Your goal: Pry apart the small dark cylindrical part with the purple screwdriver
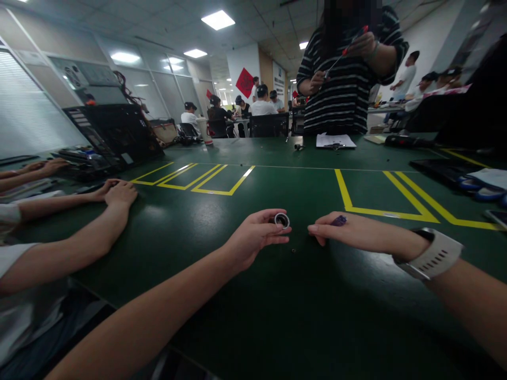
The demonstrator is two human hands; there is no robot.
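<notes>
Just left of centre, my left hand (257, 232) is closed on a short round metal fitting (282, 220), a hollow piece whose ring-shaped open end faces me. My right hand (336, 229) hovers low over the table to the right of it, fingers bent together and pointing left. A small dark purple piece (339, 220) shows at the top of that hand, between thumb and forefinger; the rest of it is hidden. On the green table (245, 316) below and between the hands lies a tiny ring-like part (293, 250).
Yellow tape outlines (222, 191) mark the table. Another person's hands (119, 192) rest at the left. Across the table a person in a striped top (336, 89) holds a red-handled screwdriver (344, 51). A clipboard (336, 141), paper cup (204, 131) and black tray (443, 173) lie farther off.
</notes>
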